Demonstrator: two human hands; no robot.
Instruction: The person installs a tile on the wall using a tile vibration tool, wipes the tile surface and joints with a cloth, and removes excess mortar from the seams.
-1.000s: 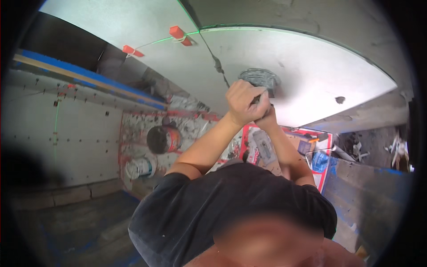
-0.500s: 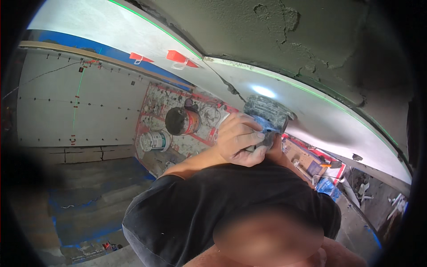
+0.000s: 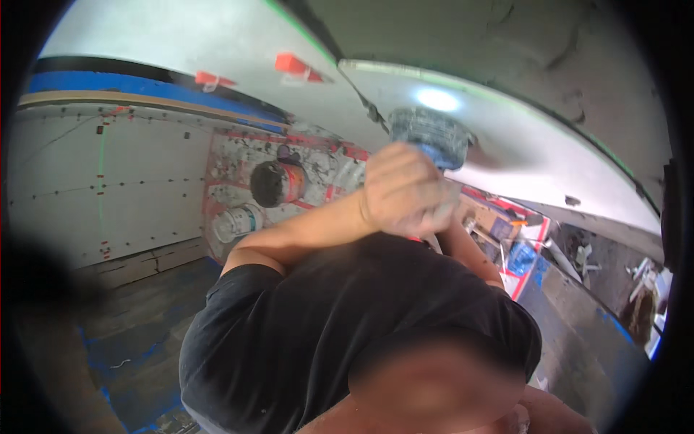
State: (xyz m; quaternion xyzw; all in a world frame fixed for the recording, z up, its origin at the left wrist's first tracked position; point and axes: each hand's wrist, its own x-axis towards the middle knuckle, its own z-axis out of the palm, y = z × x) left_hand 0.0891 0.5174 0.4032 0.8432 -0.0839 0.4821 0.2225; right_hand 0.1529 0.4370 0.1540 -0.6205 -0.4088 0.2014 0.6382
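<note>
A dusty dark grey and blue power tool [image 3: 426,136] is up against the large white panel [image 3: 520,148], beside a bright spot of light. My left hand [image 3: 405,184] is closed around the tool's near end, slightly blurred. From the right, my right forearm [image 3: 473,253] reaches up to the same place. My right hand is mostly hidden behind the left one, so its fingers cannot be made out. Left of the tool, two orange-red levelling wedges [image 3: 295,66] sit in clear clips on the panel. A green laser line runs along the panel's far edge.
At the left stand a dark-mouthed bucket [image 3: 269,183] and a white bucket [image 3: 237,223] on splattered sheeting. Beyond them is a pale board wall [image 3: 65,181] dotted with fasteners. Cardboard [image 3: 488,217] and a blue plastic item [image 3: 520,258] lie low on the right.
My hands and the tool have moved up in the view, farther from my body. My left arm is straighter. The view has shifted too, and the buckets appear farther left.
</note>
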